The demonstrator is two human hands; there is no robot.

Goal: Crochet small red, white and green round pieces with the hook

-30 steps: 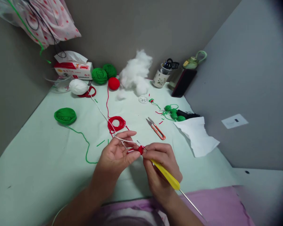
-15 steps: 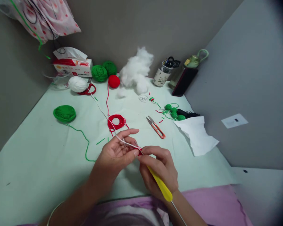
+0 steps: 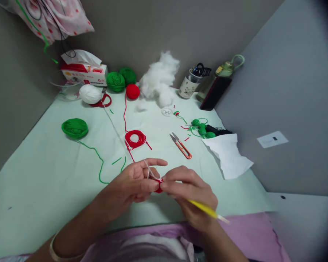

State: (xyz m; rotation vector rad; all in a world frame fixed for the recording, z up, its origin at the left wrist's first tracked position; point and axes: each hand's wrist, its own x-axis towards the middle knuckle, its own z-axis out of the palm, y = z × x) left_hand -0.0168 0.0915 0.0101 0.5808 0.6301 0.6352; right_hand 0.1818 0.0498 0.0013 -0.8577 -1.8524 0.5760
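A small red crochet piece [image 3: 159, 187] is pinched between the thumb and fingers of my left hand [image 3: 133, 181], whose index finger stretches out to the right. White yarn [image 3: 114, 126] runs from the white ball [image 3: 90, 94] over that finger to the top of the piece. My right hand [image 3: 193, 189] is closed round a crochet hook with a yellow handle [image 3: 203, 208], slightly blurred. Its thumb and index fingertips meet the right edge of the red piece. The hook's tip is hidden by the fingers. A coil of red yarn [image 3: 127, 139] lies just beyond my left hand.
Orange thread snips [image 3: 182, 146] lie beyond my right hand, near crumpled white paper [image 3: 226, 154]. Green yarn balls [image 3: 115, 82], a red ball [image 3: 132, 91], white stuffing [image 3: 160, 80], a pen cup [image 3: 189, 85] and a bottle [image 3: 207, 89] line the back. A green ball [image 3: 74, 128] sits left.
My right hand has shifted slightly right, and the crochet hook's handle has swung to a flatter angle. Both hands sit a little lower, and more of the red piece shows.
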